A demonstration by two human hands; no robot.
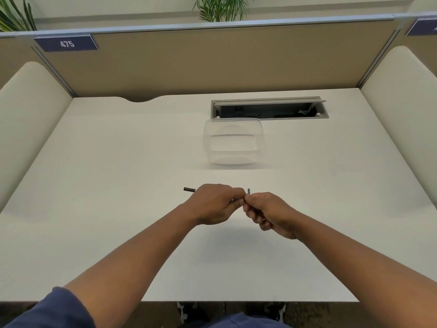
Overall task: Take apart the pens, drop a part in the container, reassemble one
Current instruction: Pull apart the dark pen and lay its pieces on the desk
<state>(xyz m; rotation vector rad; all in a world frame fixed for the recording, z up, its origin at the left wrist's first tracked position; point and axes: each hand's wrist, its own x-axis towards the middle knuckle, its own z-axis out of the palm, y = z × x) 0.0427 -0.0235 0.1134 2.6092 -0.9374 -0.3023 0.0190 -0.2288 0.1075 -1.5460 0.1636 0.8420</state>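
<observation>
Above the white desk [118,185] my two hands meet at mid-table. My left hand [212,204] grips a dark pen barrel [189,189]; one end of it sticks out to the left past my knuckles. My right hand [267,211] pinches a small dark pen part [248,191] whose tip pokes up between thumb and finger, right against my left fingertips. Most of both pieces is hidden inside my hands. A clear plastic container [233,140] with nothing visible in it stands farther back, just right of centre.
An open grey cable tray [269,110] is set into the desk behind the container. Tan partition walls close off the back, with cream padded panels [28,129] at both sides. The desk's front edge runs just below my forearms.
</observation>
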